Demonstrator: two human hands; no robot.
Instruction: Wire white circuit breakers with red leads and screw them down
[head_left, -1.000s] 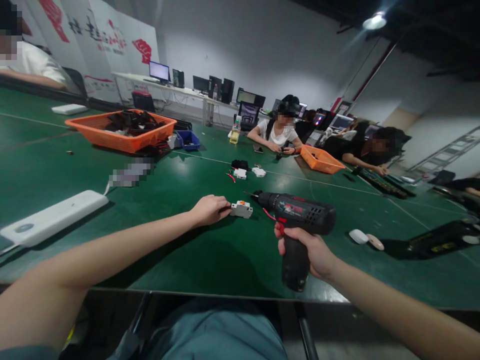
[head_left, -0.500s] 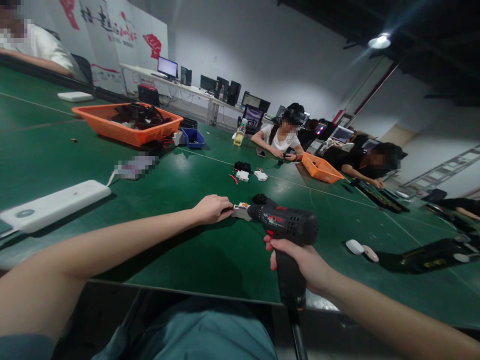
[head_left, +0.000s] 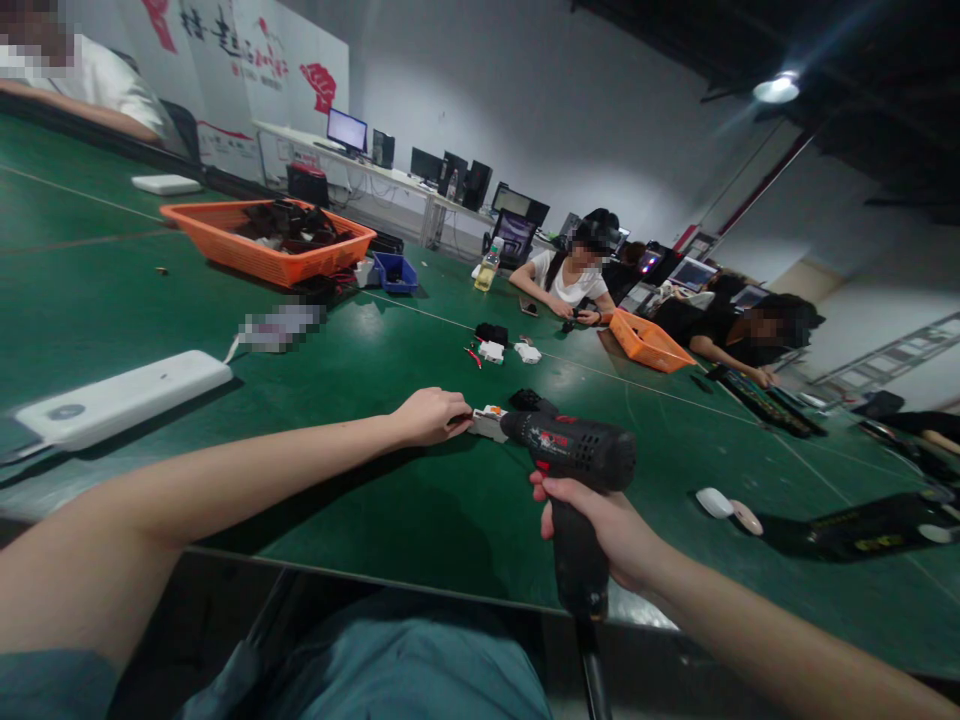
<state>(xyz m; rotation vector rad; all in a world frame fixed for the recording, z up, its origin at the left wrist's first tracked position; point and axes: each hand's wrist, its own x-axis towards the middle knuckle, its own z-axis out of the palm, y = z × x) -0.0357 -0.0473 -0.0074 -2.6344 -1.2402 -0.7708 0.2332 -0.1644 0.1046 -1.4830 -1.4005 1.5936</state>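
My right hand [head_left: 589, 515] grips a black cordless drill [head_left: 574, 450] by its handle, its nose pointing left. At the drill's front is a small grey-white block with an orange part [head_left: 490, 424]. My left hand [head_left: 433, 416] pinches the left end of that block with closed fingers. The exact contact between the drill tip and the block is too small to make out. Behind the drill lies a small black object [head_left: 531, 400]. Farther back are two white blocks [head_left: 491, 351], a black piece [head_left: 492, 333] and a red-handled tool [head_left: 473, 357].
An orange basket [head_left: 277, 262] of dark parts stands back left beside a blue bin [head_left: 395, 273]. A white power strip [head_left: 127, 398] lies left. A bottle [head_left: 488, 265] and another orange basket [head_left: 646, 345] sit near co-workers. To the right are a white case [head_left: 714, 503] and a black bottle-like object [head_left: 862, 525].
The view has shifted slightly, so the surroundings appear a little farther right. Both hands keep their holds on the block and the drill.
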